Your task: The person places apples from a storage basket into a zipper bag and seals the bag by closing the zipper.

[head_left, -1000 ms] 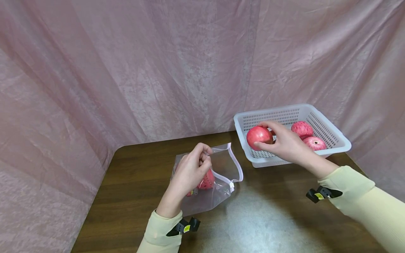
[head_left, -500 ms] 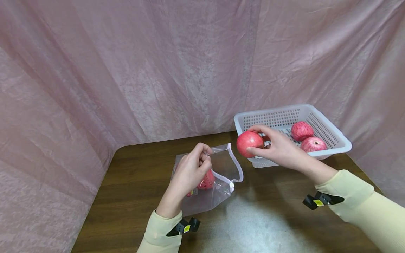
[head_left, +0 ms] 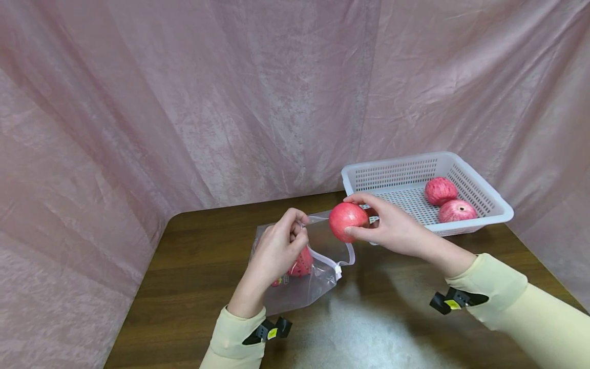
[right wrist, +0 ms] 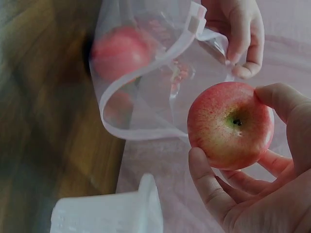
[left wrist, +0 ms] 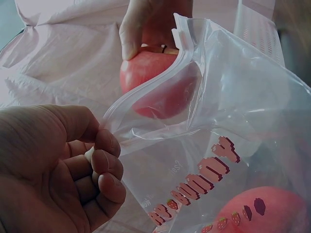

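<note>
My left hand (head_left: 278,246) pinches the edge of a clear zip bag (head_left: 318,292) near its mouth. The bag has a pale zip strip with a white slider (head_left: 338,271) and red printed lettering (left wrist: 194,179). Inside it lies a red apple (left wrist: 265,208), partly hidden by my left hand in the head view. My right hand (head_left: 392,228) grips another red apple (head_left: 349,222) between thumb and fingers. That apple is right at the bag's open mouth, overlapping the zip strip in the head view. Its stem hollow (right wrist: 236,121) faces the right wrist camera.
A white slotted plastic basket (head_left: 493,212) stands at the back right of the brown wooden table (head_left: 193,287). Two more apples, one striped (head_left: 440,191) and one below it (head_left: 457,210), sit in its right end. A pink curtain (head_left: 258,102) hangs behind.
My right hand has carried the apple out of the basket, leftward and toward me, to the bag's mouth. My left hand and the bag have stayed in place.
</note>
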The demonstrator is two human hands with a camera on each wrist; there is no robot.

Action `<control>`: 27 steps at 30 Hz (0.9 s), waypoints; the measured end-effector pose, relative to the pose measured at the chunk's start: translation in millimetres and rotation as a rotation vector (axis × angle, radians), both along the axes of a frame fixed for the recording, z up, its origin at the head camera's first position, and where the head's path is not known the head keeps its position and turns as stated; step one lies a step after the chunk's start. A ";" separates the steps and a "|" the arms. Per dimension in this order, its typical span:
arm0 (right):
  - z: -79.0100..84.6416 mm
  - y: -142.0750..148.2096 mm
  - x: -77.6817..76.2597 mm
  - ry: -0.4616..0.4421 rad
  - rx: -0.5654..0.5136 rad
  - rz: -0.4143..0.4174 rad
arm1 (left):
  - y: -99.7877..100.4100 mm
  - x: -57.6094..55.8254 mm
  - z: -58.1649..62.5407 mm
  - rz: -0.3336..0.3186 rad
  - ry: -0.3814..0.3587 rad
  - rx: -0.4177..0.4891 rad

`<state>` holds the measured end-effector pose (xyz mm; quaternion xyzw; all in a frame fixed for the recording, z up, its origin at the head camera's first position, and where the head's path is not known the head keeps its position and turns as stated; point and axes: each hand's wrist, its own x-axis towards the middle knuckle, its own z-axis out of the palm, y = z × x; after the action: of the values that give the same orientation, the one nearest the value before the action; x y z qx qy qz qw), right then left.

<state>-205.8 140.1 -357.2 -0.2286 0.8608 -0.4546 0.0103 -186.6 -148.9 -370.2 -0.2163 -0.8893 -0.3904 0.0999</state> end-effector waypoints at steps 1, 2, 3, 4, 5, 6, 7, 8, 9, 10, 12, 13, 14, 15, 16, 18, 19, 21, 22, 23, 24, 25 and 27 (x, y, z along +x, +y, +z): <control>-1.2 -2.3 0.4 -0.002 -0.004 0.007 | -0.1 -0.1 -0.1 0.001 0.002 -0.001; -2.6 -4.8 0.8 -0.007 -0.014 0.017 | -0.2 -0.2 -0.1 0.002 0.002 -0.002; -4.4 -7.2 0.8 -0.013 -0.022 0.026 | -0.2 0.0 0.1 0.003 0.001 -0.002; -6.2 -9.6 0.9 -0.015 -0.024 0.032 | -0.2 0.0 0.1 0.004 0.002 -0.002; -7.5 -11.9 1.1 -0.020 -0.029 0.039 | -0.3 0.1 0.2 0.005 -0.001 -0.002; -9.2 -14.2 1.1 -0.024 -0.036 0.049 | -0.4 0.1 0.3 0.007 -0.006 0.000; -10.6 -16.2 1.4 -0.022 -0.037 0.056 | -0.4 0.2 0.4 0.007 -0.013 0.002; -12.1 -18.0 1.5 -0.019 -0.038 0.064 | -0.4 0.2 0.7 0.007 -0.019 0.005; -13.7 -19.7 1.3 -0.016 -0.035 0.071 | -0.5 0.2 0.9 0.006 -0.024 0.007; -14.8 -21.3 1.5 -0.012 -0.035 0.078 | -0.6 0.1 1.0 0.005 -0.028 0.009; -17.2 -24.3 1.8 -0.016 -0.041 0.099 | -0.8 -0.3 1.1 0.003 -0.033 0.010; -18.3 -25.7 2.1 -0.017 -0.042 0.111 | -1.0 -0.3 1.2 0.003 -0.035 0.009; -19.4 -27.4 2.4 -0.026 -0.045 0.123 | -1.1 -0.3 1.3 0.002 -0.035 0.009; -20.4 -29.0 2.7 -0.038 -0.045 0.131 | -1.3 -0.2 1.4 0.003 -0.037 0.008; -21.1 -30.4 3.2 -0.047 -0.042 0.139 | -1.1 -0.1 1.8 0.003 -0.038 0.008; -22.8 -33.1 3.7 -0.067 -0.036 0.156 | -1.0 0.3 2.3 0.004 -0.040 0.008; -23.6 -34.7 3.9 -0.072 -0.026 0.158 | -0.9 0.4 2.4 0.005 -0.041 0.010; -24.6 -37.4 4.0 -0.076 -0.003 0.161 | -0.4 0.7 2.9 0.005 -0.040 0.010; -25.0 -38.6 3.9 -0.081 0.004 0.163 | -0.2 0.9 3.1 0.007 -0.041 0.010; -25.0 -39.6 3.9 -0.096 0.004 0.168 | -0.2 0.7 2.8 0.007 -0.041 0.010; -25.0 -40.6 3.8 -0.108 0.004 0.169 | -0.1 0.8 2.8 0.008 -0.042 0.009; -24.9 -41.7 3.5 -0.118 0.008 0.172 | 0.0 0.7 2.6 0.006 -0.041 0.009; -24.8 -43.1 2.6 -0.157 -0.001 0.183 | 0.0 0.6 2.3 0.006 -0.039 0.007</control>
<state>-203.2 97.0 -382.0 -0.2701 0.8328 -0.4684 0.1189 -186.0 -148.9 -367.9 -0.2057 -0.8902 -0.3976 0.0845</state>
